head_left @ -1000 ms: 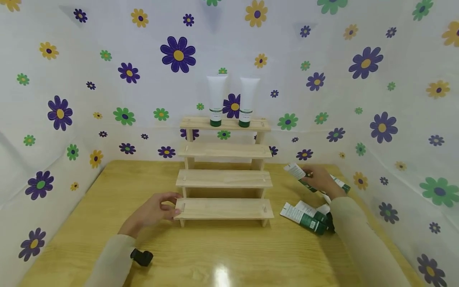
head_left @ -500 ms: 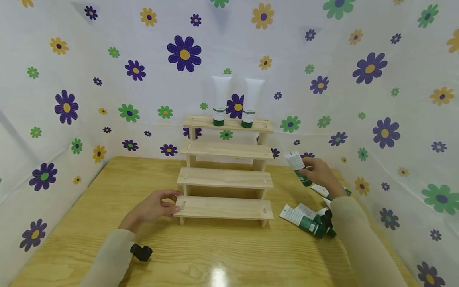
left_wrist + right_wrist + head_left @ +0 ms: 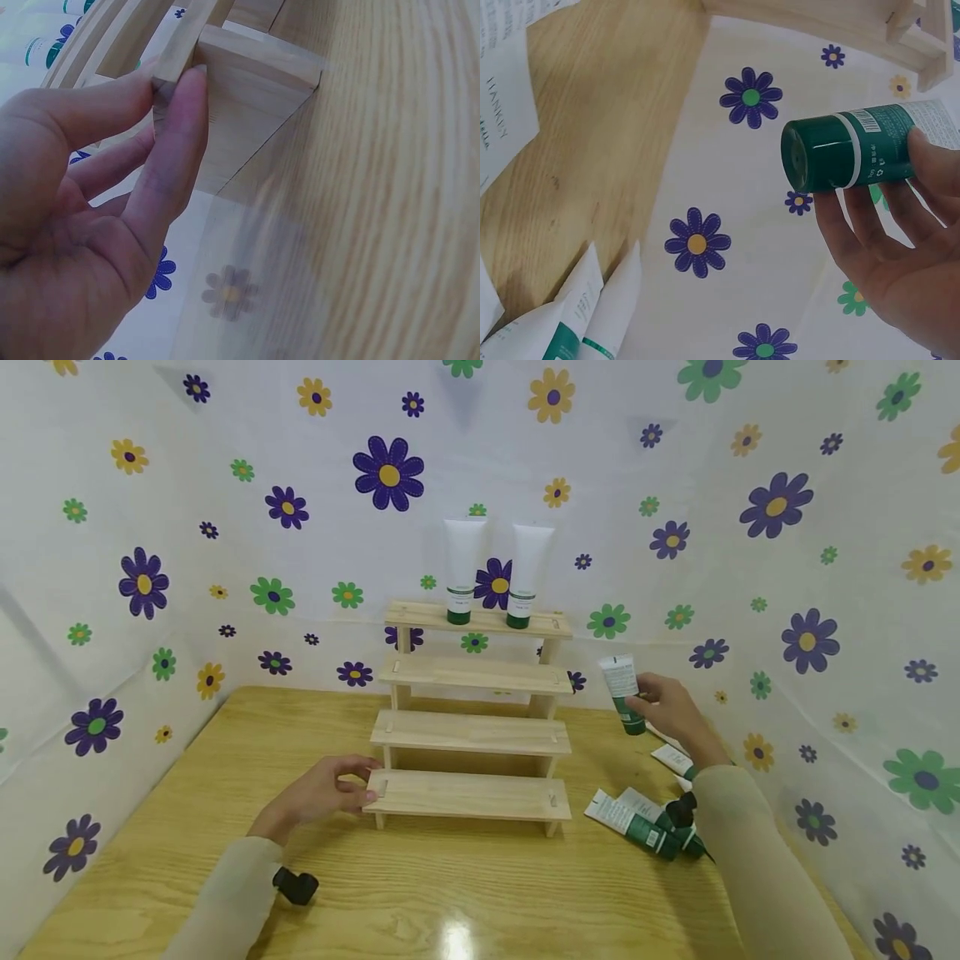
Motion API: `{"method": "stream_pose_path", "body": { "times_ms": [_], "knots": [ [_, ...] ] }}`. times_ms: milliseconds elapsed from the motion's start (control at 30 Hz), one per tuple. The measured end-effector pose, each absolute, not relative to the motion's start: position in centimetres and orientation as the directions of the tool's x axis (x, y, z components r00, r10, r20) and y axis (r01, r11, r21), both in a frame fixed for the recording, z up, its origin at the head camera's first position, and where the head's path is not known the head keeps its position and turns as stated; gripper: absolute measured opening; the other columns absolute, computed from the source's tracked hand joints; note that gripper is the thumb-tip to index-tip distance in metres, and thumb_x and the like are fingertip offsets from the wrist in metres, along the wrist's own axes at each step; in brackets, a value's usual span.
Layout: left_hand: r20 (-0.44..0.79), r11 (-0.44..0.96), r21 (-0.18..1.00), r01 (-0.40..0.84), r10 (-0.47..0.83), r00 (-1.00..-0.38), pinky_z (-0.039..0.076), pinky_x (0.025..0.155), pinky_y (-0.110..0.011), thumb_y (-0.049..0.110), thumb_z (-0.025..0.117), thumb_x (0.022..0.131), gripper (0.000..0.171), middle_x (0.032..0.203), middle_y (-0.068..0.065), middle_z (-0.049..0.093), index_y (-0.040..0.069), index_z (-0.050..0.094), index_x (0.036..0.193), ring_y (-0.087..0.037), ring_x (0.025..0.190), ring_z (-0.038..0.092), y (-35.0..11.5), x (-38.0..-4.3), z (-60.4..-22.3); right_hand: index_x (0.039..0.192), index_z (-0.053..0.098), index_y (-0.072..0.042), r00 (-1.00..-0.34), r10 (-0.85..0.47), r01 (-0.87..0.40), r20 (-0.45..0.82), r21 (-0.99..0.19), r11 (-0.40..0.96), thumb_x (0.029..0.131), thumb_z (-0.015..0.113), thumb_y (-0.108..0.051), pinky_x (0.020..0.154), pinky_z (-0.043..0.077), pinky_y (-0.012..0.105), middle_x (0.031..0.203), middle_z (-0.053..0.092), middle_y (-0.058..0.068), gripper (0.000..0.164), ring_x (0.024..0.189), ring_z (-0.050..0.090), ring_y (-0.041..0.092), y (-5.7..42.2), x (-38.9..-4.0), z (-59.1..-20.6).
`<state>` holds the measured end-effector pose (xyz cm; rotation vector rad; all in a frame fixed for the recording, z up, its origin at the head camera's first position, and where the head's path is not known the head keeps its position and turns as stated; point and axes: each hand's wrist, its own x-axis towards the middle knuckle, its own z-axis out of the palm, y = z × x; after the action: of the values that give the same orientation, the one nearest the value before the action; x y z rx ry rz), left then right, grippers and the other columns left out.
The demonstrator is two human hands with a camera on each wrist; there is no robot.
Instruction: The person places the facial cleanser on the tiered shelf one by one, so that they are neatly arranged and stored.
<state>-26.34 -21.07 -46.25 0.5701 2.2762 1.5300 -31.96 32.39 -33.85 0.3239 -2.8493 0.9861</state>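
A four-step wooden display rack (image 3: 471,734) stands on the table. My left hand (image 3: 318,793) pinches the left end of its lowest step; in the left wrist view the thumb and fingers (image 3: 176,142) grip the board's corner. On the right, my right hand (image 3: 671,710) holds up a white and green squeeze tube (image 3: 624,695), nearly upright with its green cap down. The right wrist view shows that tube's cap (image 3: 817,154) between thumb and fingers. Two similar tubes stand caps down on the top step, a left one (image 3: 461,572) and a right one (image 3: 527,577).
Several more tubes (image 3: 633,824) lie in a loose pile on the table (image 3: 450,885) right of the rack, below my right forearm. A flower-printed white cloth (image 3: 300,552) hangs behind and on both sides. Black wrist cameras (image 3: 296,887) sit at my sleeves.
My right hand has lifted the tube off the pile area and turned it from slanted to nearly upright. The left hand keeps its grip on the rack. The head view has shifted slightly.
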Motion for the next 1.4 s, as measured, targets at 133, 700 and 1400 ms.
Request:
{"method": "stream_pose_path", "body": {
  "times_ms": [133,700,1400],
  "knots": [
    [-0.056,0.344,0.928,0.141,0.503,-0.862,0.066,0.083,-0.038,0.024,0.074,0.096,0.062,0.128,-0.027,0.055,-0.002,0.049,0.146,-0.022,0.098,0.072,-20.9,-26.4,-46.2,0.14,0.052,0.011,-0.963,-0.166,-0.265,0.213,-0.622,0.737,0.106,0.056,-0.011,0.102,0.051,0.066,0.136,0.058,0.037,0.041,0.12,0.06,0.053,32.2,-31.8,-33.3],
    [-0.069,0.346,0.93,0.127,0.501,-0.863,0.066,0.083,-0.039,0.024,0.074,0.096,0.062,0.127,-0.027,0.056,-0.003,0.049,0.146,-0.022,0.099,0.073,-20.6,-26.4,-46.5,0.154,0.04,0.0,-0.972,-0.117,-0.231,0.203,-0.736,0.637,0.109,0.052,-0.016,0.116,0.041,0.065,0.152,0.049,0.028,0.049,0.141,0.048,0.049,29.4,-31.5,-30.5],
    [-0.069,0.345,0.93,0.127,0.504,-0.861,0.066,0.082,-0.038,0.023,0.075,0.096,0.062,0.127,-0.028,0.056,-0.004,0.049,0.145,-0.021,0.096,0.073,-21.0,-26.1,-46.1,0.156,0.041,-0.006,-0.95,-0.171,-0.312,0.261,-0.802,0.51,0.108,0.054,-0.016,0.115,0.046,0.057,0.151,0.052,0.022,0.05,0.134,0.057,0.043,25.4,-32.3,-28.9]
  ]
}}
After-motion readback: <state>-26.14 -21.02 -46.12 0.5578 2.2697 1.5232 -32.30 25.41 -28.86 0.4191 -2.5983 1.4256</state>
